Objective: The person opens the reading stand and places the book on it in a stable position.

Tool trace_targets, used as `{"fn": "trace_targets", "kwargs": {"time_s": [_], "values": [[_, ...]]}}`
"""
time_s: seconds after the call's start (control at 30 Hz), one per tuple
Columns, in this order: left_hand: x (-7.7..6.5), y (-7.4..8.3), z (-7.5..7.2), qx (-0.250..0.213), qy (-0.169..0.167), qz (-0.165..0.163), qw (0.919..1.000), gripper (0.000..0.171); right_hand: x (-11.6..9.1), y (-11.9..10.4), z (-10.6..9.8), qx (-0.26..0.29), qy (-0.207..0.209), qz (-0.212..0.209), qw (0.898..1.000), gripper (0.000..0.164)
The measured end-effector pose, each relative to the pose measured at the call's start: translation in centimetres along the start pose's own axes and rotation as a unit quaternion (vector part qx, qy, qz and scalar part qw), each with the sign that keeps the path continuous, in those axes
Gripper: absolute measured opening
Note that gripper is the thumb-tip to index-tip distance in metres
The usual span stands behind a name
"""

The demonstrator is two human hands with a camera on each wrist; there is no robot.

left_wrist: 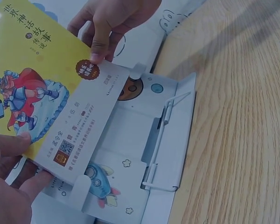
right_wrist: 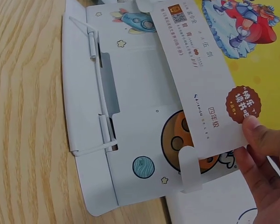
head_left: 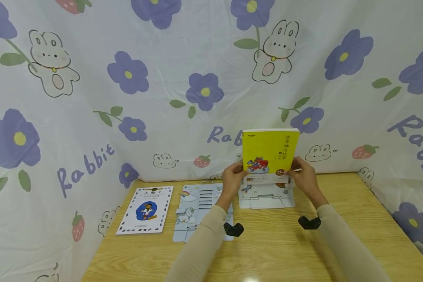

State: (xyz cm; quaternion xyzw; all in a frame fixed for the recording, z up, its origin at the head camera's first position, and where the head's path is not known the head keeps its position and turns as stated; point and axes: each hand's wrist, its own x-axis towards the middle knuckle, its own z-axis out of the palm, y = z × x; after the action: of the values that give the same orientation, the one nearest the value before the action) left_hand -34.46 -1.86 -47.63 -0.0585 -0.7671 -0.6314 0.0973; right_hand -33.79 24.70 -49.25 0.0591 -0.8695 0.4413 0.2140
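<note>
A yellow-covered book (head_left: 269, 150) with a red-caped cartoon figure and a white lower band is held upright by both hands. My left hand (head_left: 234, 177) pinches its lower left edge, thumb on the front cover. At the lower right edge, my right hand (head_left: 304, 176) pinches it the same way, its thumb (right_wrist: 256, 128) by the round brown badge. Behind and below the book stands a white metal book stand (head_left: 268, 201) with rocket and planet drawings. The book's bottom edge is close to the stand's side tabs (right_wrist: 191, 170), above its wire page holder (left_wrist: 165, 140).
To the left a second book stand (head_left: 188, 196) with unicorn and rainbow drawings lies flat, partly hidden by the left forearm. Further left lies a white book (head_left: 146, 209) with a blue oval picture. A patterned curtain (head_left: 162, 117) hangs behind the wooden table (head_left: 268, 250).
</note>
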Motion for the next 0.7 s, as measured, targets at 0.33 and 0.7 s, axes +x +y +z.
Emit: {"fn": "trace_targets", "kwargs": {"time_s": [0.33,0.7], "values": [[0.0,-0.7,0.0,0.01,-0.006,-0.013,0.9998,0.024,-0.3,0.5,0.4,-0.008,0.0,-0.001,1.0,0.032],[-0.2,-1.1,0.1,0.063,0.011,0.015,0.9978,0.026,-0.9,0.8,0.9,-0.006,0.01,0.0,1.0,0.033]]}}
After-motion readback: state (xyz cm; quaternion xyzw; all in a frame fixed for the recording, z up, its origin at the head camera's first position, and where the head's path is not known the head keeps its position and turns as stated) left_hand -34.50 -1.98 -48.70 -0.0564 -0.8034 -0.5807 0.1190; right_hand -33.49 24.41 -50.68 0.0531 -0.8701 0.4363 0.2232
